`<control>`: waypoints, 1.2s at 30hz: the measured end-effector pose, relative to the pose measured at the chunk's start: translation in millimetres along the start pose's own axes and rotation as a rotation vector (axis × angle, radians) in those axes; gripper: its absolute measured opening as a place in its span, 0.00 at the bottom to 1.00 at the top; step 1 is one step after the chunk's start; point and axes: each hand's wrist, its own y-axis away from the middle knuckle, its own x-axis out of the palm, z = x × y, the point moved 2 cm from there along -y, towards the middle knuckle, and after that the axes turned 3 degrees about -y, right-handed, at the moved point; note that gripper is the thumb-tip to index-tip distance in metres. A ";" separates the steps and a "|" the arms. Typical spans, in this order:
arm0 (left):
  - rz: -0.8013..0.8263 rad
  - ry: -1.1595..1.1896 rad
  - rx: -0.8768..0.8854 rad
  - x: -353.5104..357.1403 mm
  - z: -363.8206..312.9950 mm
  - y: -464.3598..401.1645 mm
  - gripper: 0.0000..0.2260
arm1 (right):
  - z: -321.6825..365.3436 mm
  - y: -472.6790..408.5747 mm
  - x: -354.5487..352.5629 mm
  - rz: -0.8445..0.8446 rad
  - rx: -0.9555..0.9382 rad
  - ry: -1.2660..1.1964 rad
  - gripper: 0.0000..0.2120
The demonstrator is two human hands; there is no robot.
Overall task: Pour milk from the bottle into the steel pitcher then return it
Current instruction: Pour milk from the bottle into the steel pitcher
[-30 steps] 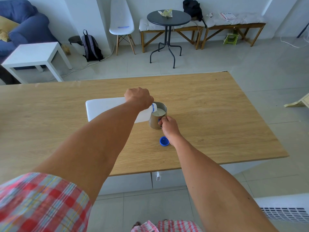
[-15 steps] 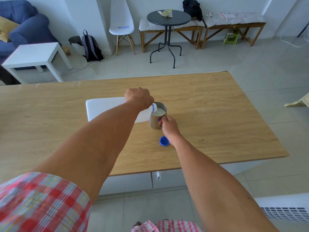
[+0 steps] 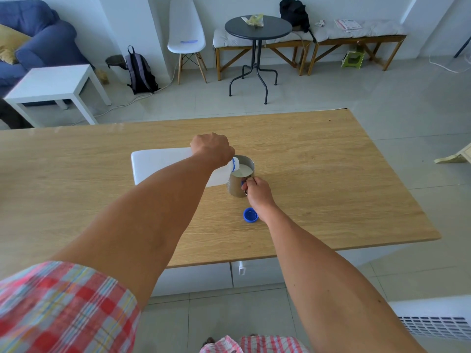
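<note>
- Fingers of the left hand (image 3: 212,149) curl over the neck end of the white milk bottle (image 3: 163,165), holding it tipped on its side with its mouth over the pitcher's rim.
- Right hand (image 3: 258,192) pinches the handle of the steel pitcher (image 3: 238,188), which stands upright near the middle of the worktop (image 3: 331,179).
- Bare wood lies on every side of the pitcher; the near edge and the right edge are well apart from it.
- Milk (image 3: 243,170) fills much of the pitcher.
- One bottle, one pitcher, and one blue cap (image 3: 250,215), lying open side up just beside the right wrist.
</note>
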 end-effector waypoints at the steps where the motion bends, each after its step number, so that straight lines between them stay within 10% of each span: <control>1: 0.000 -0.002 -0.001 0.1 -0.4 -0.1 0.13 | -0.1 0.0 -0.3 0.000 -0.002 0.001 0.17; 36: -0.001 -0.011 0.001 -1.8 -2.6 1.4 0.14 | 0.7 0.1 -1.3 0.012 -0.007 0.006 0.16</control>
